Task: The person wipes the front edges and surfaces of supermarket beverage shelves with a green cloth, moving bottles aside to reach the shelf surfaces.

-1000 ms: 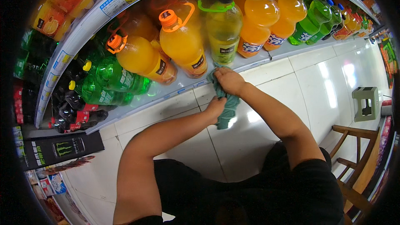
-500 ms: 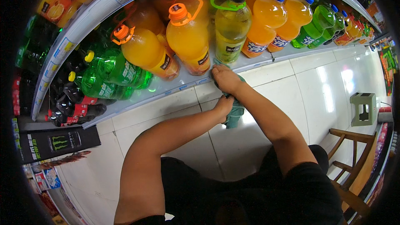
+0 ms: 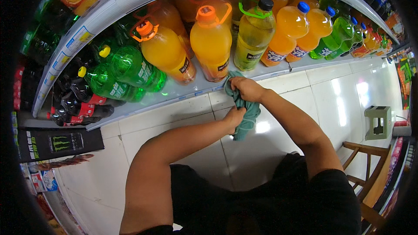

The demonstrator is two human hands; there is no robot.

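Observation:
A crumpled green cloth [image 3: 248, 119] hangs between my hands, just in front of the bottom shelf's edge. My left hand [image 3: 235, 117] is closed on its middle part. Above and to the right, my right hand [image 3: 247, 88] grips its upper end beside the shelf edge. Right behind the cloth stand a large orange-juice bottle [image 3: 211, 45] with an orange cap and handle, and a yellow-green drink bottle [image 3: 254, 35] with a black cap. Another orange-juice bottle [image 3: 167, 54] leans to their left. The parts of the cloth inside my fingers are hidden.
Green soda bottles [image 3: 135, 67] and dark cola bottles [image 3: 82, 106] fill the shelf's left side. Orange soda bottles [image 3: 289, 26] with blue caps stand to the right. A black carton [image 3: 61, 143] lies at the left; a grey-green stool [image 3: 378, 122] and wooden chair [image 3: 370, 169] stand at the right.
Both hands still grip the cloth; my right hand has drawn slightly back from the shelf edge, and more of the cloth shows. The view has shifted, so the bottles appear farther right.

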